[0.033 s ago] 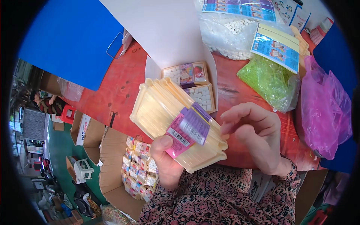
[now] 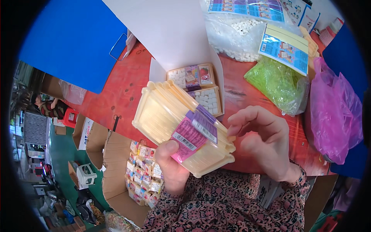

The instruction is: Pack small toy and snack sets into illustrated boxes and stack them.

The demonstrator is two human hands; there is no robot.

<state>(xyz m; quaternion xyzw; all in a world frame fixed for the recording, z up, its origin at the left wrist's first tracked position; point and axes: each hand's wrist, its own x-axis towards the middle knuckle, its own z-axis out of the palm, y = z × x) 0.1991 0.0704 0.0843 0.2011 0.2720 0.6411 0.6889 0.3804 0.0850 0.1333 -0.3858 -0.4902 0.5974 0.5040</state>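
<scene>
My left hand (image 2: 172, 170) grips several nested cream plastic trays (image 2: 154, 116), tilted above the table, with its thumb on the near side. Around the trays runs a pink and purple barcode label (image 2: 193, 135). By the stack's right edge is my right hand (image 2: 270, 141), its fingers bent and apart and its thumb blurred; whether a fingertip touches the trays I cannot tell. Behind the stack, a white box (image 2: 170, 42) with a raised flap holds packed trays (image 2: 191, 76) of white pieces, one with a strawberry picture. The trays partly hide the box.
A carton (image 2: 119, 170) full of small packages stands at lower left. On the red table (image 2: 123, 81) lie a bag of white pieces (image 2: 247, 29), printed label sheets (image 2: 286, 52), a green bag (image 2: 278, 85) and a pink plastic bag (image 2: 334, 112). A blue panel (image 2: 73, 42) is at upper left.
The tray stack has shifted slightly left, and its purple label section has changed angle. My right thumb has moved slightly and is more blurred.
</scene>
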